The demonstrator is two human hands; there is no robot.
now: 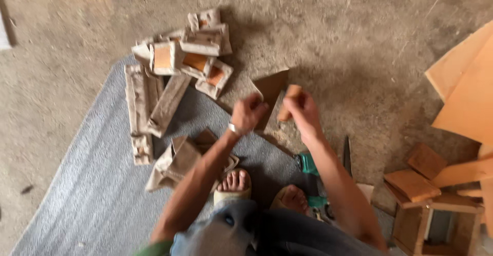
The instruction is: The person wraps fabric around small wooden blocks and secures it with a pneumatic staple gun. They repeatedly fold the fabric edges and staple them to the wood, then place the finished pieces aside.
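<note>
Small tan wooden block [285,103] held mid-air above concrete floor [359,45], right hand [304,108] fingers wrapped around it. Left hand [248,112] just beside, closed in fist; whether it grips anything, cannot tell. Brown triangular board piece [270,87] behind hands. Dusty wood offcut pile [179,66] to left, partly on grey mat [92,184]. Open floor ahead. Green power tool [309,164] near sandalled feet; plywood sheets [462,86] along right edge.

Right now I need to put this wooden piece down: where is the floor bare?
Bare: the grey mat left of the cardboard pile, and concrete floor right of the hands. Crowded: around the feet and the wooden offcuts at right.
</note>
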